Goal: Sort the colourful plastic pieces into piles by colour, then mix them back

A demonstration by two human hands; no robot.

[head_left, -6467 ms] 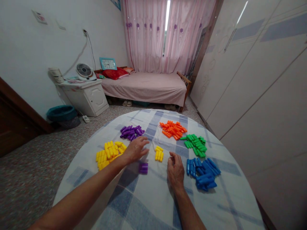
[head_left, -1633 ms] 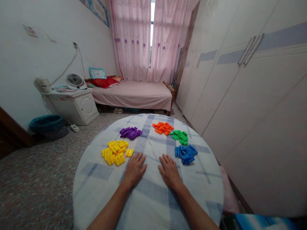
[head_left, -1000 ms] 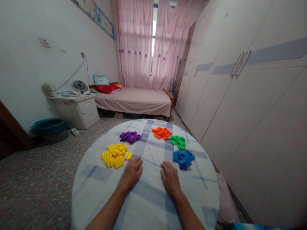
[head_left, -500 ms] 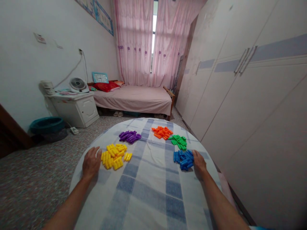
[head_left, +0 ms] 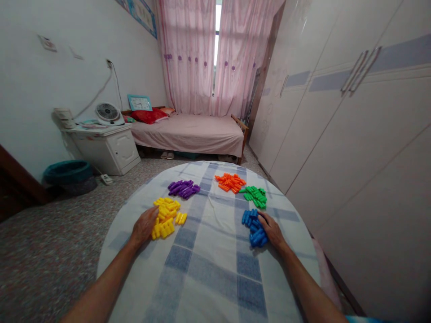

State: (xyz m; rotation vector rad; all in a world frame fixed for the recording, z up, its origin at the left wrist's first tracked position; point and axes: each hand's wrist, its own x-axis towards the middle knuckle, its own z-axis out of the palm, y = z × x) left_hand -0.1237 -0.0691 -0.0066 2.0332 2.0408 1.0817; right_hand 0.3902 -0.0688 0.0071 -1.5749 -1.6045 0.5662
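Note:
My left hand (head_left: pixel 144 228) rests on its side against the left edge of a pile of yellow plastic pieces (head_left: pixel 165 214). Its fingers look stretched out along the pile, with nothing seen held. A small yellow cluster (head_left: pixel 181 218) lies just right of that pile. On the other side, my right hand (head_left: pixel 272 229) touches a pile of blue plastic pieces (head_left: pixel 257 235), fingers extended and partly covering its right edge. Farther back lie a purple pile (head_left: pixel 183 189), an orange pile (head_left: pixel 230 182) and a green pile (head_left: pixel 255 196) of similar short, tube-like pieces.
A blue-and-white checked cloth (head_left: pixel 215 264) covers the rounded table. Beyond it stand a bed (head_left: pixel 198 132), a white cabinet (head_left: pixel 117 150) with a fan (head_left: pixel 108 112), and a bin (head_left: pixel 69 177) on the floor. A tall wardrobe (head_left: pixel 336 148) lines the right side.
My left hand has moved right, up against the yellow pile, pressing it narrower. My right hand has shifted left over the blue pile, whose pieces are rearranged. The view has tilted slightly.

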